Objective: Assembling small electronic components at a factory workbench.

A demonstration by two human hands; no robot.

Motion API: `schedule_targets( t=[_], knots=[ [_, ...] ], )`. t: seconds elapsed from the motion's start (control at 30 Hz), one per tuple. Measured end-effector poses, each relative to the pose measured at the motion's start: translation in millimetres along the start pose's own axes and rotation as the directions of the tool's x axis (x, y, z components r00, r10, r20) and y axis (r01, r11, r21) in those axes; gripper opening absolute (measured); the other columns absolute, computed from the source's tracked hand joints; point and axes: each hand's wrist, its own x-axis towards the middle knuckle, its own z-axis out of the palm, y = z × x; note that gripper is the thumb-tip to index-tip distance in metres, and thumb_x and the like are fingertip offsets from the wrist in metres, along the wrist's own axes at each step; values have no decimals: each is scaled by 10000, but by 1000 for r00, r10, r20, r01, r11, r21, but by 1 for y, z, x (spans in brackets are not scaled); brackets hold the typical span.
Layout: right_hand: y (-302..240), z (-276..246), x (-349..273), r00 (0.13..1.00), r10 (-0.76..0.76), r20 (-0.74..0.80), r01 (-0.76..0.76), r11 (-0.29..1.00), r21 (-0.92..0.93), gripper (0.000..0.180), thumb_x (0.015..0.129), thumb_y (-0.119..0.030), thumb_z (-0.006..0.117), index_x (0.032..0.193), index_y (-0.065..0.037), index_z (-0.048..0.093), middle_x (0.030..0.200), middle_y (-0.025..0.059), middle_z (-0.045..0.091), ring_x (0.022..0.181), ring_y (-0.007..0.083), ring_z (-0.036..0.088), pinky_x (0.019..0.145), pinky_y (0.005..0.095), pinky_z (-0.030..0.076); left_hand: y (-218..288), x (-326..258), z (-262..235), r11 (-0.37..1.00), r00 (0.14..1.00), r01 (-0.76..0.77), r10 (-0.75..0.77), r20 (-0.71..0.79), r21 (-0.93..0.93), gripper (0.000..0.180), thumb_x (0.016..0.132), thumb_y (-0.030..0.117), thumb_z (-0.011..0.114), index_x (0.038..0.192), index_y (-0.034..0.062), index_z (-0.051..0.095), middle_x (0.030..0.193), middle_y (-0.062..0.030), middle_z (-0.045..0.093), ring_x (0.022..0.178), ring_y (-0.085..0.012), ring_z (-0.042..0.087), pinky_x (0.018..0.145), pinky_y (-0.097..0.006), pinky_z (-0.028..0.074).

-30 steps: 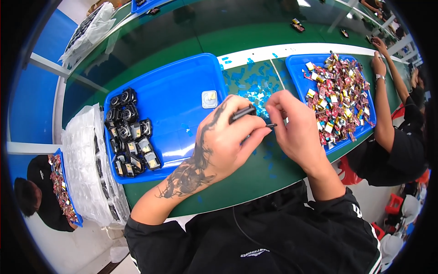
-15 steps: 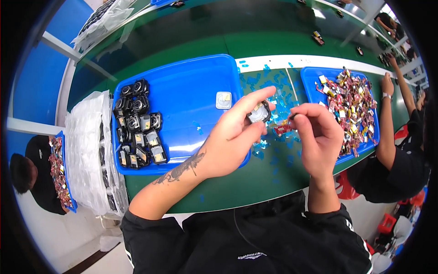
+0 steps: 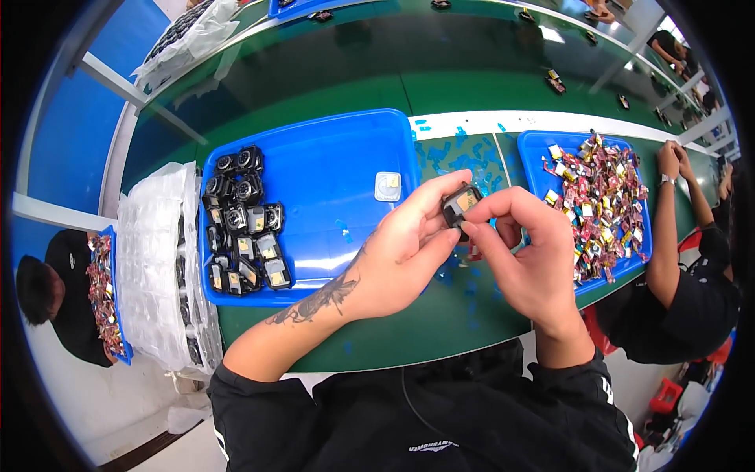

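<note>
My left hand [image 3: 405,248] grips a small black watch-like case [image 3: 462,204] with a pale, tan-patched face between its thumb and fingers. My right hand [image 3: 528,256] is closed in a pinch at the lower edge of that case. A small dark part shows at its fingertips, mostly hidden. Below the fingers, part of a red circuit-board piece [image 3: 474,252] shows, largely covered by the hand. Left of my hands stands a blue tray [image 3: 330,181], with several black cases [image 3: 250,187] grouped along its left side and a clear square piece [image 3: 388,186] near its right side.
A second blue tray [image 3: 534,145] at the right is heaped with red circuit-board pieces [image 3: 602,200]. Blue film scraps [image 3: 448,153] litter the green table [image 3: 362,346]. Beyond runs a green conveyor [image 3: 464,71] carrying scattered parts. White wrapped stacks [image 3: 149,259] stand left; a co-worker's arm [image 3: 667,228] is at right.
My right hand has moved left and down to meet the case. The case has turned in my left hand, showing its tan-patched face. The red piece is now mostly covered.
</note>
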Motion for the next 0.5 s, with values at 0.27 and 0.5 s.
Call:
schedule_targets(
  t=[0.27,0.5],
  knots=[
    [5,3,-1,999,30,-23,-30,999,15,119,778,33,703,872,-35,677,715,48,638,484,108,444,454,267,357,-3,-1,4,996,999,-16,18,-33,82,524,930,-110,460,1433,-60,325,1411,-170,448,1294,-223,479,1077,-347,406],
    [6,2,-2,999,45,-23,-45,999,-13,103,781,18,702,864,-37,676,709,52,639,482,117,461,453,271,364,-3,-1,6,996,998,-17,22,-52,89,519,928,-120,457,1430,-58,340,1384,-175,482,1278,-215,497,1073,-331,409]
  ],
)
